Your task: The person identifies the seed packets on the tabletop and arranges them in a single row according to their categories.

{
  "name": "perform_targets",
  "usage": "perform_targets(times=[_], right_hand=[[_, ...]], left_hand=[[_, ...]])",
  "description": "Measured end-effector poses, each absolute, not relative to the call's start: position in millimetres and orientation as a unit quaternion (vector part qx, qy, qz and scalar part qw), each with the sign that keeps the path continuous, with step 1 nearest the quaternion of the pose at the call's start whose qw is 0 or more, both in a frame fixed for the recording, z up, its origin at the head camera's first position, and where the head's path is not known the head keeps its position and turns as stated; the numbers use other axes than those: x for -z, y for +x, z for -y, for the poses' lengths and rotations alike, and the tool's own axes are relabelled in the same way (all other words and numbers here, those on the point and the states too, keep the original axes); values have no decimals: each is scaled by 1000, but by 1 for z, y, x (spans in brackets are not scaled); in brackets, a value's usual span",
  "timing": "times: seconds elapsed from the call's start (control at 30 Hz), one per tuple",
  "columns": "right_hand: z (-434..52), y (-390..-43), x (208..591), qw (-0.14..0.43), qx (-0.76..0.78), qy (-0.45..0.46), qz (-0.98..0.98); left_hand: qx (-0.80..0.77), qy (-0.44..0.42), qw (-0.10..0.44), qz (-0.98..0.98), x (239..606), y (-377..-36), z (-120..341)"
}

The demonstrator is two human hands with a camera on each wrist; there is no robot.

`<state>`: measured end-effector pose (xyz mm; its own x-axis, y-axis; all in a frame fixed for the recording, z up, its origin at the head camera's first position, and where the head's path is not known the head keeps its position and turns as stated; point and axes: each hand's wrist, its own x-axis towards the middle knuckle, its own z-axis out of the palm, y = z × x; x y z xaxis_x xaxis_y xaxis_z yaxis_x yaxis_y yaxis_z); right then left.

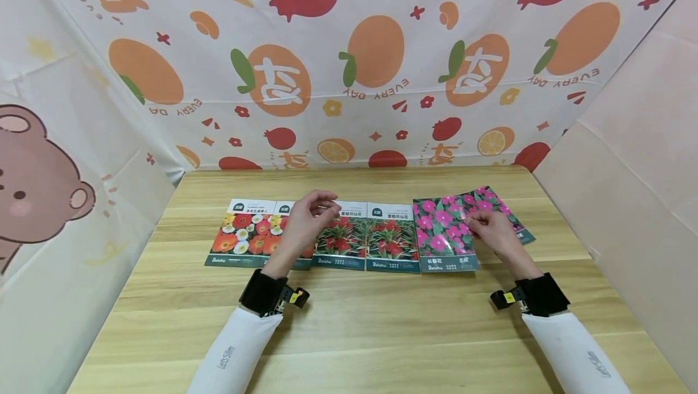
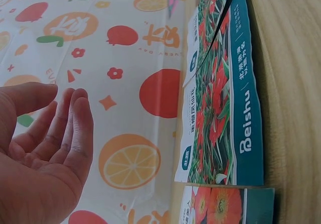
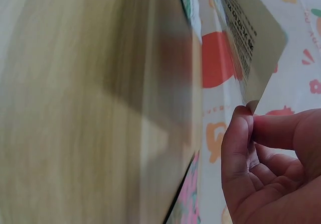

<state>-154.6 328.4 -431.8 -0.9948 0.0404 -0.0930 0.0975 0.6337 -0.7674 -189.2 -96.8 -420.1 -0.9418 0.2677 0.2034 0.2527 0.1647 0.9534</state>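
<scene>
Several flower seed packets lie in a row on the wooden table (image 1: 349,321). My left hand (image 1: 311,217) hovers over the red flower packets (image 1: 389,237), fingers relaxed and holding nothing; the left wrist view shows the left hand (image 2: 60,128) bare above a red flower packet (image 2: 220,108). My right hand (image 1: 487,226) pinches the edge of a pink flower packet (image 1: 498,201), which lies askew and overlaps a second pink packet (image 1: 440,233). In the right wrist view, thumb and forefinger of my right hand (image 3: 249,114) pinch the corner of the lifted pink flower packet (image 3: 251,48).
Two orange and white flower packets (image 1: 242,233) lie at the left end of the row. A fruit-print cloth (image 1: 349,66) hangs behind the table, a bear-print cloth (image 1: 49,200) on the left and a plain panel (image 1: 638,170) on the right.
</scene>
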Motion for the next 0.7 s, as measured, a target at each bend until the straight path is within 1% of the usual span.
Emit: perform_targets(times=[0.17, 0.27, 0.57, 0.7], right_hand=[[-333, -155, 436, 39, 413, 42, -909], [-334, -155, 438, 47, 414, 47, -908], [-333, -159, 444, 59, 402, 61, -912], [-333, -161, 445, 60, 392, 64, -916]], left_hand=[[-610, 141, 25, -779, 408, -184, 94], [-612, 134, 33, -779, 408, -185, 94], [-612, 128, 41, -779, 406, -185, 93], [-615, 133, 36, -776, 408, -184, 94]])
